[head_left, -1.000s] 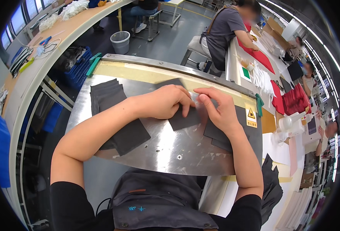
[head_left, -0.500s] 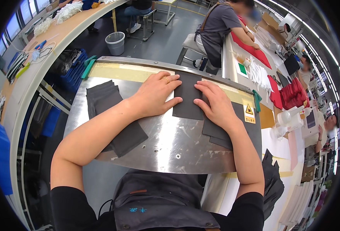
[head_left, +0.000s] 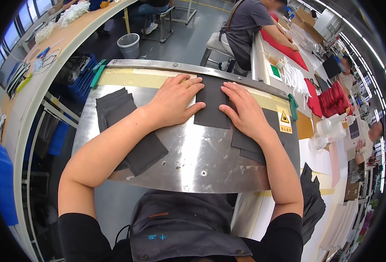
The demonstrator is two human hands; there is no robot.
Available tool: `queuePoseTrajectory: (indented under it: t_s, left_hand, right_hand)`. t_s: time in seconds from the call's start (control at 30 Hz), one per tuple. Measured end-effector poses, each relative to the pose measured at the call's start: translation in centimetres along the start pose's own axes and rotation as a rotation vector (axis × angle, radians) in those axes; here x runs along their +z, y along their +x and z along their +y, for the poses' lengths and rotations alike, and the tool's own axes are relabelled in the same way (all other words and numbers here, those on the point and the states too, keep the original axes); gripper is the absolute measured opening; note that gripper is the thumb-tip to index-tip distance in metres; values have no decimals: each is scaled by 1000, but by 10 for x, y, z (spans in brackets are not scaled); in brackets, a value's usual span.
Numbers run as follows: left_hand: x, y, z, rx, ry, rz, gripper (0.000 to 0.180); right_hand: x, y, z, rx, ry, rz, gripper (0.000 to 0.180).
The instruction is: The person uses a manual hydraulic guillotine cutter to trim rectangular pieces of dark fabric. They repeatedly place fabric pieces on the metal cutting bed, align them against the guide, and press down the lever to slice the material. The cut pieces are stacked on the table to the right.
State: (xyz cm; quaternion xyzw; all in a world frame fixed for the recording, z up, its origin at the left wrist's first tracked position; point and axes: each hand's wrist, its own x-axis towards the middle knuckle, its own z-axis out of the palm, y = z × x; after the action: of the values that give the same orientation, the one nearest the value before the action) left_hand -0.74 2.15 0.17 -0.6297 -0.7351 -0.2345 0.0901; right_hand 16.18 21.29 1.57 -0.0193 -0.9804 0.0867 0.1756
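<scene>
A dark rectangular sheet lies flat on the metal plate, its far end at the metal bar. On its left edge rest the fingertips of my left hand, which is open with the palm down. My right hand is open too, its fingers touching the sheet's right edge. Beneath my left forearm is a stack of similar dark pieces, with more dark pieces beyond it. Other dark pieces lie partly hidden under my right forearm.
Green clips sit at the bar's ends. A yellow warning sticker marks the plate's right side. To the left runs a long workbench; on the right, a table holds red pieces. A co-worker sits beyond, near a grey bin.
My view has shifted slightly. Both hands stay at the sheet's edges, and the sheet appears slightly nearer the bar.
</scene>
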Motion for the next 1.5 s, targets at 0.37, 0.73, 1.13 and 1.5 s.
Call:
queuePoseTrajectory:
  t_s: [0.37, 0.73, 1.13, 1.5]
  left_hand:
    - [-2, 0, -3, 66, -27, 58, 48]
    - [-12, 0, 5, 161, -67, -76, 56]
    - [-6, -3, 33, -200, 195, -70, 71]
    - [-23, -3, 33, -226, 353, -208, 64]
  right_hand:
    - [-4, 3, -10, -18, 12, 38, 48]
    - [-1, 5, -7, -54, 254, -9, 45]
    - [-20, 3, -15, -118, 137, 155, 44]
    - [-51, -5, 14, 142, 115, -210, 47]
